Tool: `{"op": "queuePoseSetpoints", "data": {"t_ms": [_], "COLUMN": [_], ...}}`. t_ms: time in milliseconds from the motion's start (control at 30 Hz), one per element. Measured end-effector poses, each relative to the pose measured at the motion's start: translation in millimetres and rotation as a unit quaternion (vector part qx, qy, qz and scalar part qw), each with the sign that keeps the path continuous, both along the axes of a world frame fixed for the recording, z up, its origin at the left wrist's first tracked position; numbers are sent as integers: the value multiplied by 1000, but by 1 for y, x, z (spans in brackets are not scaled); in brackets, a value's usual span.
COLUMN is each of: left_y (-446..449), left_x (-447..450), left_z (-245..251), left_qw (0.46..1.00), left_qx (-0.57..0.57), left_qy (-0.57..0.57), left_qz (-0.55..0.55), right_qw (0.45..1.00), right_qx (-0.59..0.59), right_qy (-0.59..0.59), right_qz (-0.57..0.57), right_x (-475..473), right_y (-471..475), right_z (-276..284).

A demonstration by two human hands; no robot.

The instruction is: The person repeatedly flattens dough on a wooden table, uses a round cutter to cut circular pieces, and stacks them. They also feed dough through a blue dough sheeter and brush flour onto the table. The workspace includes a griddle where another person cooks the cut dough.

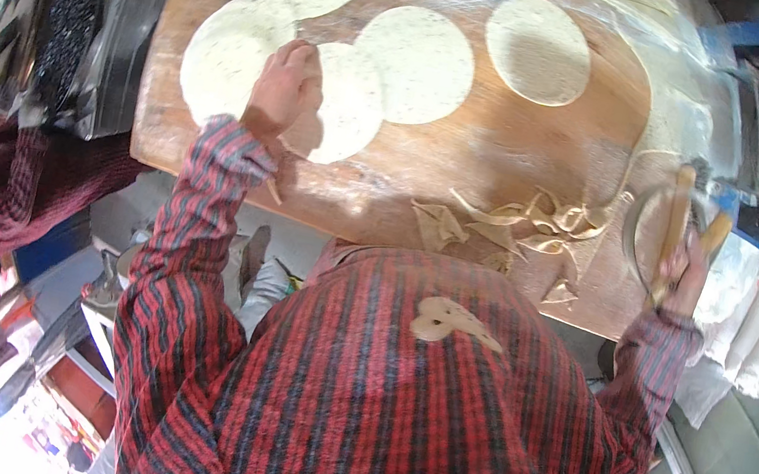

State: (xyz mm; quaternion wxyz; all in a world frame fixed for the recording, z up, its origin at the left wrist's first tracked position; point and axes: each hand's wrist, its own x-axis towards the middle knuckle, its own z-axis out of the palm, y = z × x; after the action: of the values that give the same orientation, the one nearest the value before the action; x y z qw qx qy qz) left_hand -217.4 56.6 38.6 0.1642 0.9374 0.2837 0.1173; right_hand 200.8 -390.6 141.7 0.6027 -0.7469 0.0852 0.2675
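Observation:
My left hand (pixel 286 87) is over the near left part of the wooden board (pixel 407 166), fingers curled down between two thin flat dough rounds. One pale round (pixel 226 69) lies to its left, and another round (pixel 345 105) is partly under its shadow. Whether the fingertips pinch a dough edge is hidden. At the board's right side, my right hand (pixel 685 272) has its fingers around a wooden rod (pixel 678 213). A round metal rim (pixel 630 232) shows beside that rod, and a second wooden piece (pixel 715 234) sticks out past the hand.
More dough rounds (pixel 414 64) lie across the board, some overlapping; one (pixel 538 50) lies apart. Twisted dough scraps (pixel 565 220) gather near the front edge. A person's dark red sleeve (pixel 36 199) is at the left, near a black metal trough (pixel 135 26). White bags (pixel 753 318) stand right.

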Motion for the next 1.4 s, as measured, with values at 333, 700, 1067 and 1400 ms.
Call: {"op": "queuePoseSetpoints", "data": {"t_ms": [333,700,1067,1400], "left_y": [7,13,11,80], "left_x": [31,135,131,110], "left_z": [16,2,-5,10], "left_qw": [973,998,980,953], "left_qx": [-126,-5,-179,-246], "left_qy": [-34,61,57,-96], "left_qz": [-190,6,65,147], "right_qw": [999,944,860,882], "right_qx": [49,-168,-255,-279], "right_qy": [-7,-281,-347,-201], "right_qz": [9,46,274,322], "right_x": [-1,0,0,13], "right_y": [-58,-52,209,245], "right_z": [-27,-19,-125,-142]}}
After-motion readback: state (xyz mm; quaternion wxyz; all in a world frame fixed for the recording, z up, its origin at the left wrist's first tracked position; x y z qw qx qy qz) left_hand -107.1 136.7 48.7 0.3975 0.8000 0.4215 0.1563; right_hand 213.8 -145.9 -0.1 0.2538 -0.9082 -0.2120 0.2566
